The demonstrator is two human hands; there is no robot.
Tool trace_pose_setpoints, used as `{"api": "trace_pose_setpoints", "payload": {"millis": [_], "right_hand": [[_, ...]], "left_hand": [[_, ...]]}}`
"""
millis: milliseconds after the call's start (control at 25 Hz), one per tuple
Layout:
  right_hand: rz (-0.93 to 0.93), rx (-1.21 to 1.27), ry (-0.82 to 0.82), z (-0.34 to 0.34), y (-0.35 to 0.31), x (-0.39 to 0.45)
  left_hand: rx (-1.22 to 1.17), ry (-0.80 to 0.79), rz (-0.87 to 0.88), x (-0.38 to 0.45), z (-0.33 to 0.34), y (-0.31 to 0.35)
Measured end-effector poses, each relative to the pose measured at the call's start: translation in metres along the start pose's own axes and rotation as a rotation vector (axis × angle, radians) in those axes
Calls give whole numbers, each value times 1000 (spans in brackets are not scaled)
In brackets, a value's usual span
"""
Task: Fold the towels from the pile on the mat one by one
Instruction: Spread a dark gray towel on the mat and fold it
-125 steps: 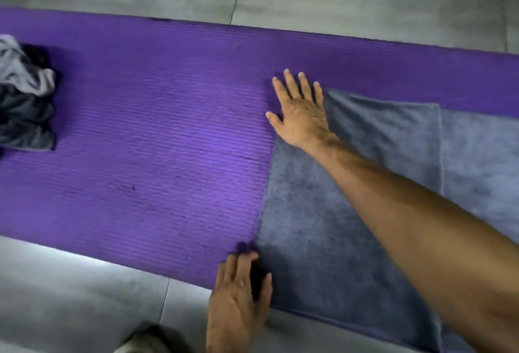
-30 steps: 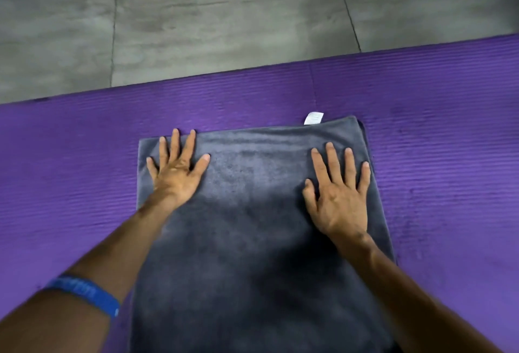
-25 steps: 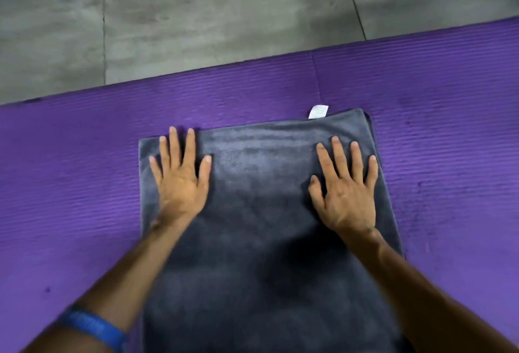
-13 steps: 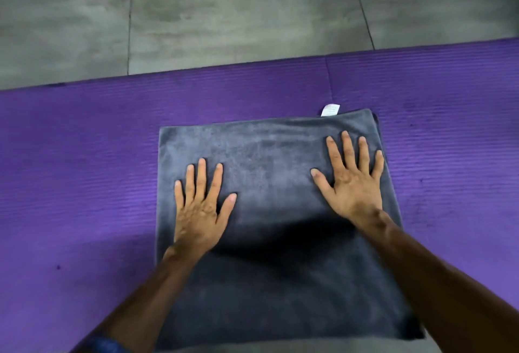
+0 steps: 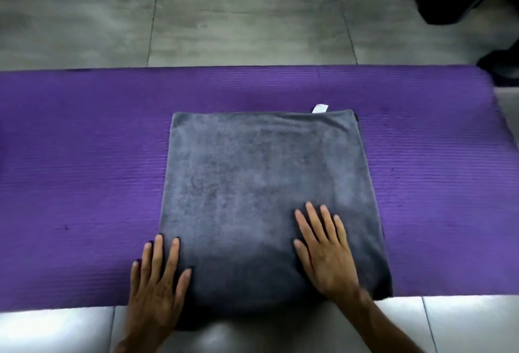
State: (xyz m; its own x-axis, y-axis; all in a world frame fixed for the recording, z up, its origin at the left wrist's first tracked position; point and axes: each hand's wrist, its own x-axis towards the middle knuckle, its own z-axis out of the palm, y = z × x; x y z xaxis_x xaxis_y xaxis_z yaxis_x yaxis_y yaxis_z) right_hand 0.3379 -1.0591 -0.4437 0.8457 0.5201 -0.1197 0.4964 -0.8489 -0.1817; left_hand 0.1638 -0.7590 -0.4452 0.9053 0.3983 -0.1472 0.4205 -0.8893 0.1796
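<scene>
Folded grey terry towel (image 5: 261, 184) on ribbed purple foam mat (image 5: 84, 170).
Your left hand (image 5: 157, 282) and right hand (image 5: 325, 254) lie flat, fingers straight, grasping nothing, near edge.

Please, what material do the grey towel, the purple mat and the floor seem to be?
Grey towel: probably microfibre or terry, with a matte, fuzzy, mottled nap.
Purple mat: likely foam, matte, with fine parallel ribs.
Floor: seemingly stone or ceramic tiles, grey, with straight joints and a slight sheen.
</scene>
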Motion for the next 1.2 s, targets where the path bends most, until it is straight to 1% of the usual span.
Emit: {"api": "trace_pose_setpoints", "payload": {"millis": [80,160,240,320,400,440,480,560,600,680,720,800,880,920,960,1000,1040,1120,1200], "right_hand": [[148,10,17,3,19,-36],[370,29,42,-1,35,-51],[598,148,110,-10,42,-55],[776,363,214,-22,46,-53],[923,690,280,-33,53,-54],[1003,824,250,-37,55,-56],[1063,916,187,-40,58,-60],[1130,1056,52,-45,66,-69],[1154,1144,6,-49,69,-73],[1170,1322,-3,-60,73,-76],[1159,1380,-6,-66,73,-77],[1127,1429,-92,-72,76,-80],[1118,1461,-248,-81,82,-81],[1119,1490,-300,-88,86,-79],[1135,1528,-315,-94,92,-75],[1144,1582,-304,-101,97,-67],[1160,1642,-278,-106,99,-55],[1170,1756,-197,-116,99,-21],[1111,1807,-155,-122,94,20]], "left_hand": [[-15,11,-31,-5,-2,6],[-72,10,-58,-9,-5,13],[-159,55,-69,-8,-12,15],[-302,81,-128,-2,-20,12],[-542,47,-291,2,-24,5],[-657,32,-393,3,-27,1],[-767,17,-470,4,-30,-3],[-919,-82,-577,5,-40,-4],[-895,-157,-605,6,-44,-6],[-895,-288,-642,5,-52,-8],[-952,-358,-670,5,-57,-8],[-999,-495,-750,5,-68,-12],[-1008,-625,-793,5,-82,-19],[-1056,-689,-818,7,-90,-21],[-1139,-734,-851,9,-98,-20],[-1242,-722,-884,15,-106,-17],[-1358,-657,-913,24,-112,-14],[-1512,-472,-946,54,-118,-6],[-1615,-315,-960,91,-117,5]]}}
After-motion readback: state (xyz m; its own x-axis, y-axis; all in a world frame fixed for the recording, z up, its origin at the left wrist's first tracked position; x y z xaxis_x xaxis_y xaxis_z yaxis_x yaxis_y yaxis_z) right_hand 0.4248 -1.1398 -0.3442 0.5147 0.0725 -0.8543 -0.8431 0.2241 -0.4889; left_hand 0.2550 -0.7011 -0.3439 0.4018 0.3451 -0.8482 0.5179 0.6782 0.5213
